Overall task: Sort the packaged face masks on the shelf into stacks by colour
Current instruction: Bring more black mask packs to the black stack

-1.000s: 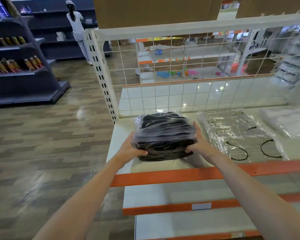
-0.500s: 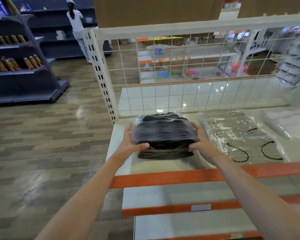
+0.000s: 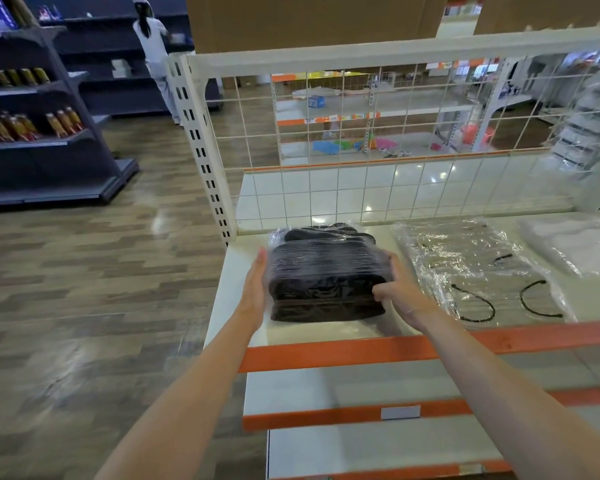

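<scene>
Black masks (image 3: 326, 271) sit stacked at the shelf's (image 3: 302, 332) left end. Left hand (image 3: 255, 289) presses flat against their side; right hand (image 3: 400, 294) grips the other. White masks (image 3: 478, 268) lie just beside.

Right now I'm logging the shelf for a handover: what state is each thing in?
Black mask stack: wrapped in clear film, resting on the shelf, squared between both hands.
Left hand: fingers straight, flat against the stack's left side.
Right hand: thumb and fingers curled round the stack's right side.
Clear-packaged masks: lying flat, untouched, black ear loops showing.
White packs: lying flat at the far right.
Shelf: orange-edged.
</scene>
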A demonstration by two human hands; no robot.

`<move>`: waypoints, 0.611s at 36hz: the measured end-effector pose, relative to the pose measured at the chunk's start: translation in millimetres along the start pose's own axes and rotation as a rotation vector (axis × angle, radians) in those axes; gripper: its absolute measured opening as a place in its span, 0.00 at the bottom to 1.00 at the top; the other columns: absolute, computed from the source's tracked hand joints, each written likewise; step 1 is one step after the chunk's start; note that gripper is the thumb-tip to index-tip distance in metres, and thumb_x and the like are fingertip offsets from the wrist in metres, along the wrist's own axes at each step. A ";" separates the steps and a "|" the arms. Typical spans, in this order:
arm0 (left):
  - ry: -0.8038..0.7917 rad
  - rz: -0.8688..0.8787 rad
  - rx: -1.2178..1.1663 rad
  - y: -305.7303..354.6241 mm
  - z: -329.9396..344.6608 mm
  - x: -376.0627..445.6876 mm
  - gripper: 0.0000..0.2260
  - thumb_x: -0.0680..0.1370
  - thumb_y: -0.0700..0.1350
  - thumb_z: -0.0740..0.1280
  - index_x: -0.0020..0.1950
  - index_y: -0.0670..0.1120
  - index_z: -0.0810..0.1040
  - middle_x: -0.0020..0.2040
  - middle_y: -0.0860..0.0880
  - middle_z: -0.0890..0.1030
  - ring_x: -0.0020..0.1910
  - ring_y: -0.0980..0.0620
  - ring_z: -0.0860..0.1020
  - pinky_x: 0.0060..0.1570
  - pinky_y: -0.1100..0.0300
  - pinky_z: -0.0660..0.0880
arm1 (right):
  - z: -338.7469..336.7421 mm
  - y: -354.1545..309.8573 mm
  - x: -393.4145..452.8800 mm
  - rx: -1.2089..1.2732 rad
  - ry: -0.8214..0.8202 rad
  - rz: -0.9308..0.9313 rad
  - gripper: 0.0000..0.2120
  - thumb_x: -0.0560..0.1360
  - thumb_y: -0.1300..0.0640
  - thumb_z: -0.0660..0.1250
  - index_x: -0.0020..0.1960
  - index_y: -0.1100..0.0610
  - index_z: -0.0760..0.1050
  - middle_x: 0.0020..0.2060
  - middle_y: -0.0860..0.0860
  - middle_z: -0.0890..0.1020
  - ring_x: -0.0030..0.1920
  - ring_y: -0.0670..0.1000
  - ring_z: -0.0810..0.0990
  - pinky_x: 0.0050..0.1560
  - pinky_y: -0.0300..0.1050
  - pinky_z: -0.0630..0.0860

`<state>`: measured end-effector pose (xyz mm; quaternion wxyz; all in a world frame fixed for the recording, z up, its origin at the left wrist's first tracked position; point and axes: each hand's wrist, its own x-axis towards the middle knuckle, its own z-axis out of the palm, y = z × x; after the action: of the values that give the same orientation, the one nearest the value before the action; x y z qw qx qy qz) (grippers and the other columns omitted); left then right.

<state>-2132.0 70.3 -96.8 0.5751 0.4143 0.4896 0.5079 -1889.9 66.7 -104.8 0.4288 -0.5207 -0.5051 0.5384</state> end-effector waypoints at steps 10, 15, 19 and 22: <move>-0.041 -0.002 -0.047 -6.4 -1.9 5.2 0.24 0.82 0.57 0.48 0.68 0.45 0.72 0.60 0.44 0.80 0.62 0.46 0.76 0.56 0.57 0.74 | 1.4 4.8 4.4 0.052 0.045 0.020 0.41 0.63 0.78 0.57 0.71 0.49 0.57 0.55 0.51 0.72 0.50 0.48 0.73 0.42 0.44 0.71; -0.089 -0.033 -0.021 -4.8 5.9 4.9 0.22 0.80 0.61 0.50 0.60 0.52 0.77 0.57 0.45 0.81 0.59 0.46 0.79 0.58 0.53 0.73 | 9.1 5.5 6.4 0.033 -0.011 -0.032 0.42 0.59 0.74 0.58 0.69 0.45 0.62 0.57 0.51 0.74 0.54 0.49 0.71 0.47 0.44 0.69; -0.058 0.043 -0.034 3.5 7.5 5.8 0.25 0.79 0.60 0.50 0.67 0.49 0.72 0.61 0.45 0.79 0.61 0.47 0.77 0.61 0.53 0.72 | 7.4 0.7 7.5 0.090 0.036 -0.095 0.39 0.60 0.77 0.57 0.68 0.51 0.64 0.55 0.53 0.75 0.52 0.50 0.73 0.39 0.39 0.71; -0.001 0.058 -0.051 4.6 2.1 7.8 0.30 0.75 0.63 0.56 0.71 0.45 0.68 0.65 0.44 0.77 0.64 0.47 0.74 0.67 0.49 0.67 | 1.2 0.6 3.6 0.075 0.044 -0.094 0.39 0.58 0.75 0.58 0.67 0.52 0.64 0.55 0.50 0.75 0.50 0.48 0.74 0.39 0.42 0.72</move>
<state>-2130.7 78.7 -93.0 0.5709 0.4136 0.4639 0.5364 -1891.3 70.0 -106.0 0.4837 -0.4917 -0.4991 0.5245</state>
